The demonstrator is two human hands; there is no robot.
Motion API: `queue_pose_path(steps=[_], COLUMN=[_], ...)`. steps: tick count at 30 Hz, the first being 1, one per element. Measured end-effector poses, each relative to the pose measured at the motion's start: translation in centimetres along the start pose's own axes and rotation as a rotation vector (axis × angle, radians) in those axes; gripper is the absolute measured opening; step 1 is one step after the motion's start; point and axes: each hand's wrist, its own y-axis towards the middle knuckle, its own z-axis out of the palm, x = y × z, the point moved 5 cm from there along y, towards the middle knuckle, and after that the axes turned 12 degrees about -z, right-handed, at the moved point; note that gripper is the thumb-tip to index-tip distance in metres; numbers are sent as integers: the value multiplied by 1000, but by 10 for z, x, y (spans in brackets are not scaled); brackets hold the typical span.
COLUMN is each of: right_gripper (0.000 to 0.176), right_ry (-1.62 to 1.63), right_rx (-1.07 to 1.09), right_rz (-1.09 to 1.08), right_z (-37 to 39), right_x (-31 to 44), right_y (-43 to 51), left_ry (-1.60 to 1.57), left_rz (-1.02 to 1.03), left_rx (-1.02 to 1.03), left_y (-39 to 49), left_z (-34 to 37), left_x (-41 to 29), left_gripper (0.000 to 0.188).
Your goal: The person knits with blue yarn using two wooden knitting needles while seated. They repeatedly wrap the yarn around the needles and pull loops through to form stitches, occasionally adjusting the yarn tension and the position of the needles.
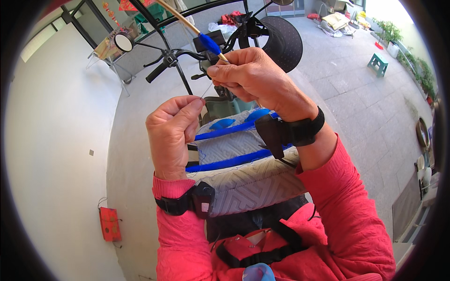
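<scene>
My left hand (174,123) pinches a thin strand (207,90) between thumb and forefinger; whether it is thread or a needle is hard to tell. The strand runs up towards my right hand (258,75), which grips a slim wooden stick (184,21). Blue thread (210,43) is wound thickly around the stick just above my right fingers. Below both hands lies a pale quilted cloth (256,186) crossed by two blue bands (239,159), with loose blue threads along it. Two blue rounded pieces (222,123) rest at its far side, partly behind my right wrist.
Beyond the cloth stands a vehicle with handlebars (168,61), a round mirror (124,42) and a dark dotted visor (284,44). A white wall (63,140) is at left. On the tiled floor (362,95) at right stands a green stool (378,65).
</scene>
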Motion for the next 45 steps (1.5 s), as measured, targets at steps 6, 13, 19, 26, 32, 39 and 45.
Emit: queue_pose_path(steps=[6,13,19,26,32,39,45], right_gripper=[22,26,25,27,19,14,15], right_ry=[-116,-129,-152,-296,-496,-607,-590], right_rx=[-21,-26,3,30,128,111,65], right_rz=[-109,-92,-100,-88,-247,-182,-257], right_z=[-3,-5,-3,0,5,2,5], right_x=[4,-3,-4,-7,-11,-14,-10], right_y=[-1,5,5,5,9,8,8], left_ry=[-79,-249,-360,-529,-554,-546,-496], left_rz=[76,161,240,246,229,237,234], left_rx=[-59,-130,-142,-44,-58,-39,-76], left_y=[3,7,7,18,22,22,20], left_z=[-9,-33,-50,-66,-72,-68,-65], left_x=[-2,-9,-12,-9,-5,-6,-6], left_gripper=[12,13,12,13,13,13,13])
